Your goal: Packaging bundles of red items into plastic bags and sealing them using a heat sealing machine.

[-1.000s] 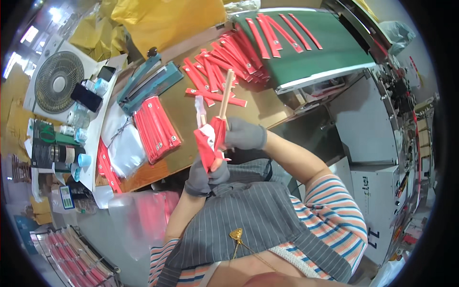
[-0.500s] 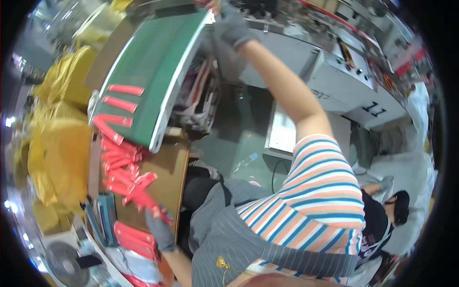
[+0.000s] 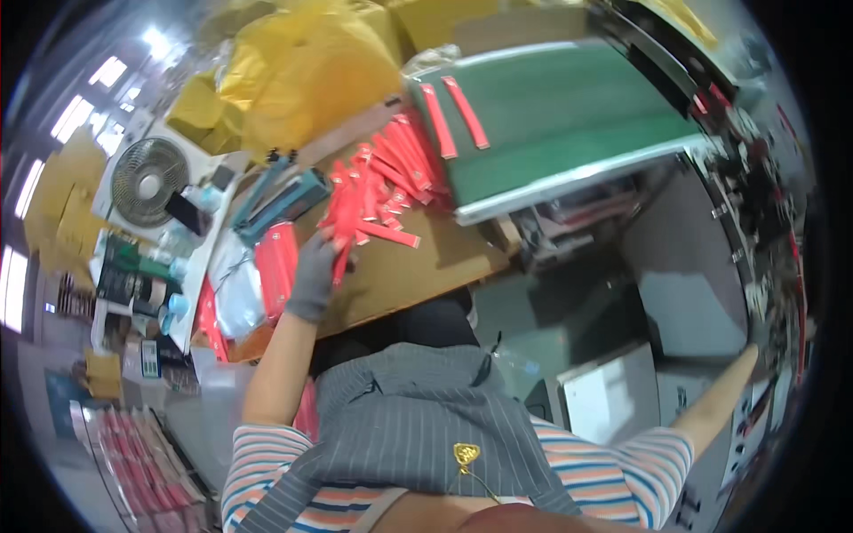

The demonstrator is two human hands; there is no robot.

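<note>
In a grey glove with bare fingertips, my left hand (image 3: 313, 275) is closed around red strip packets (image 3: 345, 233) at the near left of the pile. Beyond it, a loose heap of slim red packets (image 3: 404, 160) lies on the brown tabletop (image 3: 426, 266), against the end of a green conveyor belt (image 3: 560, 115). Two more red packets (image 3: 465, 113) rest on the belt near that end. My right forearm (image 3: 724, 391) stretches far right toward the grey machinery; the hand blends into it and its fingers cannot be made out.
Blue holders (image 3: 289, 204) and stacked red packets (image 3: 277, 258) are left of my left hand. A fan (image 3: 149, 182) and a phone (image 3: 187, 213) are farther left. Yellow bags (image 3: 311, 80) stand behind the table. A white box (image 3: 609, 395) is at the lower right.
The view has swung round toward the table. My left hand remains at the packet pile, while my right arm now reaches out to the right. Fewer packets lie on the belt.
</note>
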